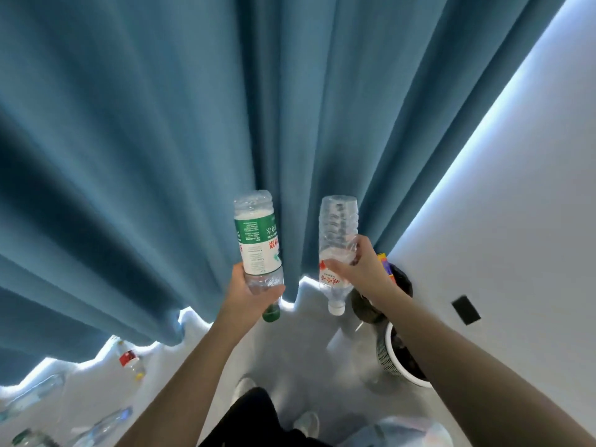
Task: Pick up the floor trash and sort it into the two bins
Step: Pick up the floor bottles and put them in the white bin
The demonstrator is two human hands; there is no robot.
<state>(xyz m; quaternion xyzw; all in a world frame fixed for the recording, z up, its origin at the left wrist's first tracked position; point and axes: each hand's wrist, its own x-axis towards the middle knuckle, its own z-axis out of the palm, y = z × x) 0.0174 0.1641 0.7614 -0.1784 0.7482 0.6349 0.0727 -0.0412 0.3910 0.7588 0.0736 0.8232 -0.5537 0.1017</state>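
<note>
**Bottles in hand: two.**
1. Green-label bottle (258,243): clear plastic with a green and white printed wrap and a green cap (271,314). We log it as held upside down in the air, base up against the curtain and cap towards the floor. The left hand (248,287) grips it just below the label, fingers wrapped round its shoulder.
2. Ribbed bottle (337,240): clear and ridged along the body, with red lettering near the neck and a white cap (336,308). It is also inverted and leans a little. The right hand (358,269) is clamped round its middle. It hangs in the air near the bins.

We note the two bottles are side by side and not touching.

**Bins: two, both against the wall on the right.**
1. Dark bin (403,282): black liner, partly behind the right forearm, with a colourful packet (385,262) at its far rim.
2. White lattice basket (388,356): nearer to us and just beside the dark bin. We cannot make out its dark contents.

**Bottles on the floor: four that we can count, lower left, near the curtain hem.**
1. Red-label bottle (130,359), with a yellow cap.
2. Long clear bottle (32,395), blurred.
3. Second clear bottle (106,424).
4. Corner bottle (25,438), cut off by the frame, with a green cap.

**Surroundings.**
- One blue curtain (161,124) in folds.
- One white wall (516,188) bearing one black plate (466,309).
- Pale grey floor (306,343).
- Two white shoes (243,387), below the arms.
</note>
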